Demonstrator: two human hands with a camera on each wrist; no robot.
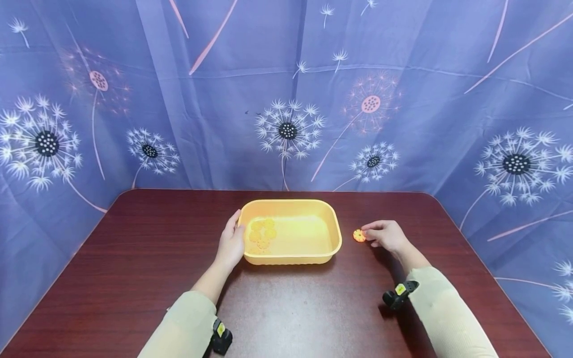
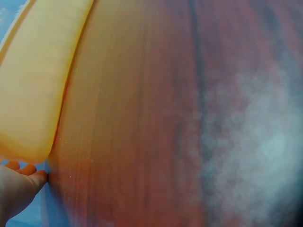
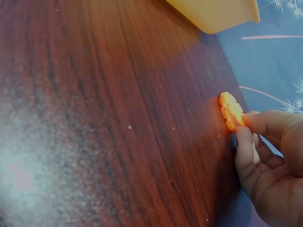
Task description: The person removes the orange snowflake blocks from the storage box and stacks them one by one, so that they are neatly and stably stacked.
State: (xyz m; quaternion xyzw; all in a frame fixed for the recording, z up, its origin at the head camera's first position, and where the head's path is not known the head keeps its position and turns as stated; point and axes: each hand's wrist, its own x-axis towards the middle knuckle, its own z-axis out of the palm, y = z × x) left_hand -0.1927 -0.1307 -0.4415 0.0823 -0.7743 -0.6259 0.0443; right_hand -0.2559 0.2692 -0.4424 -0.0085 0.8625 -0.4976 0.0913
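Observation:
A yellow plastic basin point(image 1: 309, 259) stands on the table in the head view, with several orange flower-shaped discs point(image 1: 263, 243) lying in its left end. My left hand point(image 1: 231, 246) grips the basin's left side at the rim; in the left wrist view its fingers point(image 2: 29, 170) show against the basin's end, partly hidden. To the right of the basin, my right hand point(image 1: 387, 235) pinches an orange round disc point(image 1: 358, 235) with a notched, petal-like edge between thumb and forefinger. The right wrist view shows that disc point(image 3: 230, 111) edge-on, just over the table.
The dark red wooden table point(image 1: 286, 308) has rounded far corners and a bright glare near its front middle. A blue curtain point(image 1: 215, 109) with a dandelion print hangs behind it and along both sides. Black wrist cameras point(image 1: 400, 294) sit on both sleeves.

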